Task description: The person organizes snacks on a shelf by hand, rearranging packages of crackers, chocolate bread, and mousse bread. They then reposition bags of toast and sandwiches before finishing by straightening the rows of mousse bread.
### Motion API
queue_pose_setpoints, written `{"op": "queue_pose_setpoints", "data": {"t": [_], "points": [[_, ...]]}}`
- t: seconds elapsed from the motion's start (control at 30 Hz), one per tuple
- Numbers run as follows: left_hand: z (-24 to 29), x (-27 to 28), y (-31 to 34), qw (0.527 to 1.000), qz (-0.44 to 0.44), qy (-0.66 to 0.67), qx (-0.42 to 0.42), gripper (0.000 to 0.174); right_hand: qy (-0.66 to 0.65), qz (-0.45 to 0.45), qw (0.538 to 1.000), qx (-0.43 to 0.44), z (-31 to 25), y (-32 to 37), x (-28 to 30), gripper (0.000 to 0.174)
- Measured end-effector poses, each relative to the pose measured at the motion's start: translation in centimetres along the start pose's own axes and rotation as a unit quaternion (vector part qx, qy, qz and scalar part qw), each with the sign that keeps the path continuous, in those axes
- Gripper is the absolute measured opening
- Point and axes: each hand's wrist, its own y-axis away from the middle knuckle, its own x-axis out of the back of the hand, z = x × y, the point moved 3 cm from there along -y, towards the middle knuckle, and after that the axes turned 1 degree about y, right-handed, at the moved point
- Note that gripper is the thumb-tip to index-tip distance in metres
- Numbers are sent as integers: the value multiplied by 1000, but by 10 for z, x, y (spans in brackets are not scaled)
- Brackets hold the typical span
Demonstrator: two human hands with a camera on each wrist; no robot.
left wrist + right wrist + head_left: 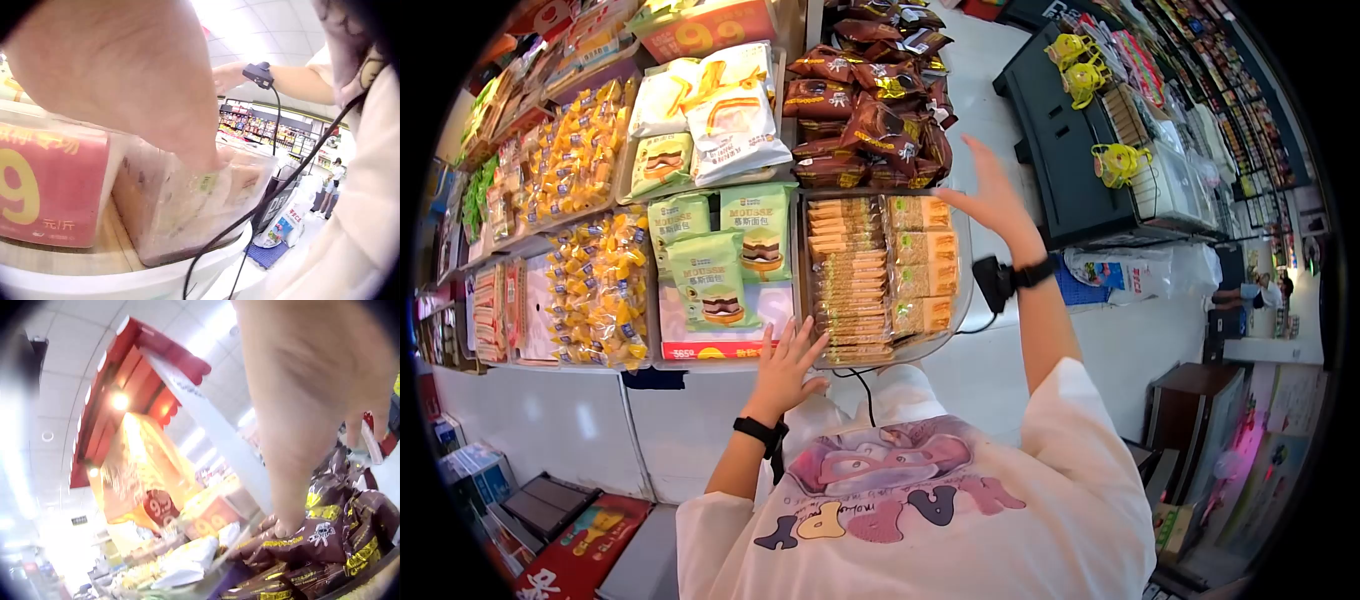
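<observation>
My left hand [785, 370] has its fingers spread at the front edge where the green mousse bread bin and the clear tray [912, 352] meet. In that tray stand rows of wrapped biscuit-like snacks [850, 270]. My right hand [997, 198], thumb and fingers apart, reaches over the tray's far right corner beside a heap of brown snack packets [880, 130]. In the right wrist view its fingertips overlap a brown packet [319, 540]. Neither hand grips anything. Green mousse bread packs [708, 280] lie left of the snack tray.
Farther left are bins of yellow-wrapped sweets [600, 290]; white bread packs [735, 110] lie behind the green ones. A dark counter [1065, 150] with yellow baskets stands at right. A black cable [275, 203] hangs near the body. A red price sign [53, 181] fronts the bin.
</observation>
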Motion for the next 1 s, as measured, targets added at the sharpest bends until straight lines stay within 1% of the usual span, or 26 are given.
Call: {"op": "queue_pose_setpoints", "data": {"t": [0.07,0.13,0.17,0.2,0.27,0.3,0.33,0.4,0.47,0.53,0.6,0.7,0.77,0.87,0.97,1.0], "points": [[0,-1,-1,1000,0,-5,11,81,44,-59,996,41,8,-46,-29,95],[1,-3,-2,1000,-3,-16,24,81,103,-75,990,64,16,-82,-55,101],[0,-4,-2,999,-23,-27,30,75,128,-86,985,75,18,-94,-68,104],[3,-5,0,998,-30,-15,45,75,150,-93,981,83,20,-104,-81,107],[7,4,-2,996,-42,8,79,75,142,-146,977,68,15,-116,-88,107],[12,10,-2,993,-39,30,106,73,135,-175,974,44,11,-118,-91,106],[19,10,-1,991,-19,33,131,72,132,-132,980,75,16,-117,-97,102],[29,13,3,983,23,32,177,70,103,-110,984,95,19,-119,-99,97],[45,20,9,965,83,56,242,63,59,-104,988,100,22,-121,-98,90],[61,21,21,942,133,70,300,60,46,-80,990,107,27,-118,-99,89],[71,21,33,926,157,58,338,56,46,-73,990,109,27,-119,-99,87],[77,31,50,905,169,41,387,54,51,-81,989,111,23,-120,-101,85],[72,40,59,897,183,34,400,54,48,-82,990,105,25,-121,-103,85],[55,56,69,893,211,34,395,54,43,-84,992,84,22,-120,-99,85],[27,75,80,906,220,29,361,53,0,-54,997,52,23,-116,-92,87],[15,82,82,912,220,27,345,53,-10,-20,999,44,22,-113,-84,87]]}}
